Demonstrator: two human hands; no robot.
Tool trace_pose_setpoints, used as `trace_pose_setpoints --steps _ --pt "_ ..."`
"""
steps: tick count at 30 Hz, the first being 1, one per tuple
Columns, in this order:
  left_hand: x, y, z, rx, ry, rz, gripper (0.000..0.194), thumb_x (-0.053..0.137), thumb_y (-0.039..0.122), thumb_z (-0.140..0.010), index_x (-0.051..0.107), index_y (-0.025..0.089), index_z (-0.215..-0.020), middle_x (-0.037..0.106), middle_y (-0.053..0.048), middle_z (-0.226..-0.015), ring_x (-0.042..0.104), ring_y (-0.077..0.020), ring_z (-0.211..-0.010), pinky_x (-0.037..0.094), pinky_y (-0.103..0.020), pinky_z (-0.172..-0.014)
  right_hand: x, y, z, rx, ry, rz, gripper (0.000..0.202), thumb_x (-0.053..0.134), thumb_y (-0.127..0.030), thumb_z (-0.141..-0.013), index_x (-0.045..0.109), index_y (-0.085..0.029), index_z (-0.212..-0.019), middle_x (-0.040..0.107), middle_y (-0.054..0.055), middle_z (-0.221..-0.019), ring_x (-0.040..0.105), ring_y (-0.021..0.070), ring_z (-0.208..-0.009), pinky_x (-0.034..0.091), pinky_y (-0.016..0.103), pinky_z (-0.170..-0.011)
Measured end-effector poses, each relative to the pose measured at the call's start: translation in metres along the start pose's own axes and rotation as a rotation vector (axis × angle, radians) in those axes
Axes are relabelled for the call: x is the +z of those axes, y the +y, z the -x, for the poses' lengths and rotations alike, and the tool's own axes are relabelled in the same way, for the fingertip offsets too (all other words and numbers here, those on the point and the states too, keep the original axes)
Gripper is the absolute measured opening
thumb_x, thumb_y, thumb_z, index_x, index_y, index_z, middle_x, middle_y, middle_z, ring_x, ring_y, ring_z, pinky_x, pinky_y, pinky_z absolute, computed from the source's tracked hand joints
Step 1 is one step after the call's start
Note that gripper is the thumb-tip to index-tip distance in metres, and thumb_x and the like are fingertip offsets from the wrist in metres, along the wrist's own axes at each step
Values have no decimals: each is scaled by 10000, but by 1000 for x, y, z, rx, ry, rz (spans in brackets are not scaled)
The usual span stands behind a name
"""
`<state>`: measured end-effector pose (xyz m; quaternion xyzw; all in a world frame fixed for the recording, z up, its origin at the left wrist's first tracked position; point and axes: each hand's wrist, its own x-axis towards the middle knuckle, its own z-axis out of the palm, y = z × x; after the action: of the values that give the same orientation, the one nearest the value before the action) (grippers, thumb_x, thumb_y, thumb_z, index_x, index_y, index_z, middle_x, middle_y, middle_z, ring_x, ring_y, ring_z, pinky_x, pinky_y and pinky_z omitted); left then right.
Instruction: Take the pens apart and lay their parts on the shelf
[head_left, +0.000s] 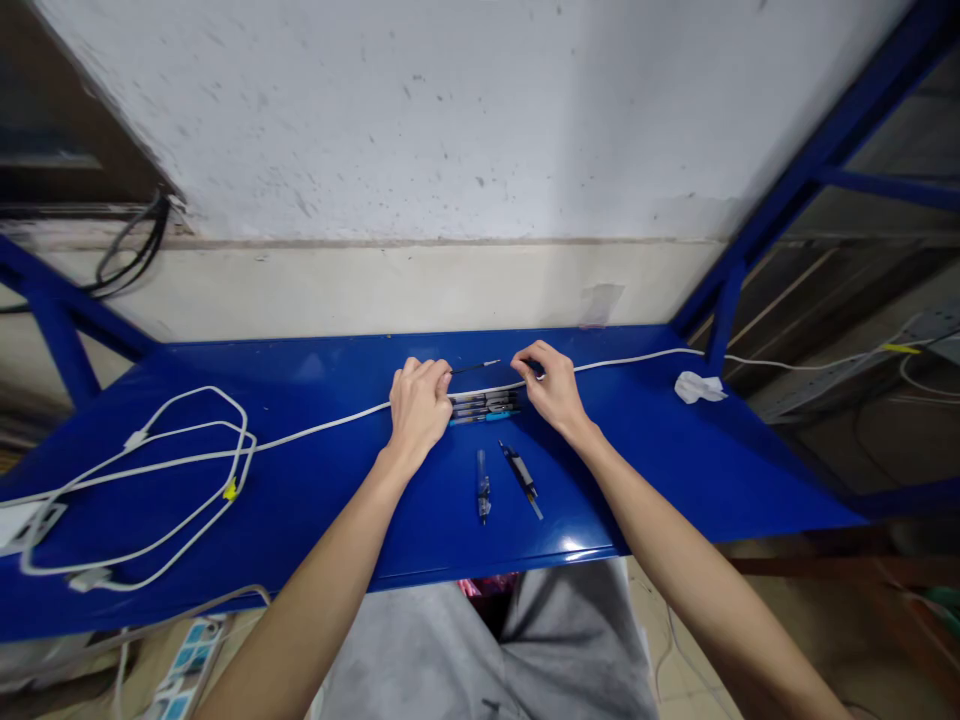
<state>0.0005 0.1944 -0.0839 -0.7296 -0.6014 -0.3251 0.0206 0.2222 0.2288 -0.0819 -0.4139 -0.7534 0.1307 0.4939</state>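
The person's left hand (420, 405) pinched a thin, dark, straight rod with a pale tip (475, 367), which pointed toward the right hand (551, 388) above the glossy blue metal tabletop (615, 440). The right hand was curled narrow, thumb and fingers near one another by a small dark thing; whether it gripped that could not be told. Between the hands, a row of slim pens in black and bright blue (484, 406) lay side by side. Nearer the person, a clear-barrelled pen (483, 485) and a dark pen with a greyish section (520, 472) lay apart. A long white cable (322, 430) ran behind the row, and a crumpled white tissue (700, 387) lay off to the right
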Motion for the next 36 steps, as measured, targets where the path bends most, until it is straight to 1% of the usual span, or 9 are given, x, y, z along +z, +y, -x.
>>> trace_pose_setpoints --steps 2,7,9,13,16,19,25,30,36 --pt "1 -1 0 -32 5 31 204 467 180 -979 602 233 -836 680 -37 -858 514 -261 -902 349 -366 -778 0 -1 1 47 4 -2 194 588 -275 -972 689 -182 -834 679 37 -816 611 185 -748 425 292 -716" --pt "2 4 0 -45 -16 61 196 471 182 -975 602 234 -839 686 -34 -861 519 -257 -896 357 -359 -779 3 -8 5 133 -92 15 376 546 -428 -1012 710 -175 -787 658 4 -661 555 152 -599 358 283 -623" --pt "3 6 0 -40 -19 69 191 478 174 -971 600 234 -835 686 -31 -852 520 -256 -892 360 -359 -776 5 -10 5 112 -131 -9 369 532 -397 -1017 709 -173 -784 686 16 -702 585 158 -635 375 277 -642" --pt "5 7 1 -33 -20 91 187 487 168 -962 602 234 -830 686 -36 -850 528 -259 -890 366 -362 -768 9 -8 5 79 -240 -109 154 600 -248 -948 727 -177 -897 750 41 -860 659 179 -756 437 272 -724" --pt "6 8 2 -29 -8 104 192 482 168 -963 606 236 -833 681 -41 -840 531 -263 -886 372 -362 -755 10 -7 5 104 -287 -148 93 627 -234 -932 700 -187 -964 706 6 -752 638 161 -676 443 268 -704" --pt "6 8 2 -41 8 104 196 482 168 -963 610 234 -831 670 -47 -835 537 -261 -876 381 -362 -747 10 -9 5 132 -307 -223 52 648 -241 -923 655 -193 -942 686 -10 -718 650 157 -664 460 262 -689" --pt "6 8 1 -68 28 141 191 475 172 -973 613 231 -855 650 -42 -832 553 -244 -853 394 -348 -741 6 -17 0 125 -394 -237 97 690 -225 -904 701 -175 -822 740 28 -770 692 183 -736 483 268 -714" --pt "6 9 -1 -83 49 167 182 478 168 -974 613 228 -867 649 -39 -843 554 -234 -836 391 -340 -735 -2 -30 13 62 -477 -185 140 602 -132 -950 728 -177 -911 759 35 -847 708 179 -788 488 273 -782" --pt "5 13 0 -40 58 194 183 469 169 -983 605 234 -879 658 -43 -859 546 -243 -871 403 -357 -769 -23 -49 26 38 -686 -145 126 644 -127 -950 732 -193 -888 734 30 -870 695 179 -825 491 270 -778"
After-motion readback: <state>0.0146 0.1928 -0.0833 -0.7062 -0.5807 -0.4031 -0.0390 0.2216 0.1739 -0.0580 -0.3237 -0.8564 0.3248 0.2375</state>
